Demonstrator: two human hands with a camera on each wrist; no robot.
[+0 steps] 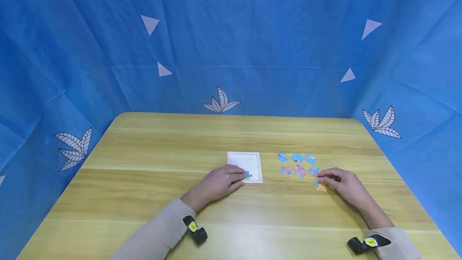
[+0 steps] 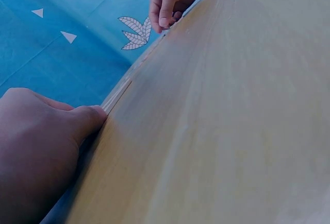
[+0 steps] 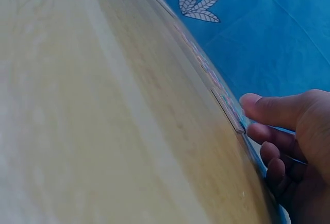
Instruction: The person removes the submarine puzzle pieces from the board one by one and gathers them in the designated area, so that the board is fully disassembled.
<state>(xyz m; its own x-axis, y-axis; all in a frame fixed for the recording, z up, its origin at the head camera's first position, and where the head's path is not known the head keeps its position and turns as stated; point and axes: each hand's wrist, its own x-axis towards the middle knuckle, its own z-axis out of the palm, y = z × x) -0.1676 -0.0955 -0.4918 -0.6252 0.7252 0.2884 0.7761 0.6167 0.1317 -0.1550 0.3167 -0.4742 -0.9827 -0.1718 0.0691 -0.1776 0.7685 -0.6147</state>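
Note:
A white square puzzle tray point(image 1: 245, 159) lies on the table, with a blue-and-tan jigsaw piece point(image 1: 247, 174) in its lower part. My left hand point(image 1: 221, 181) grips the tray's near left corner, covering it, and its fingertips lie beside that piece. In the left wrist view, the thumb point(image 2: 90, 118) is against the tray's edge. My right hand point(image 1: 344, 183) pinches the edge of an orange-and-blue jigsaw piece point(image 1: 321, 188) with thumb and forefinger. That piece point(image 3: 227, 110) lies flat in the right wrist view, its end between the fingertips.
Two rows of loose jigsaw pieces point(image 1: 297, 158), blue and pink, lie between the tray and my right hand. The wooden table point(image 1: 173, 139) reaches back to a blue patterned cloth point(image 1: 252, 51), which also hangs at both sides.

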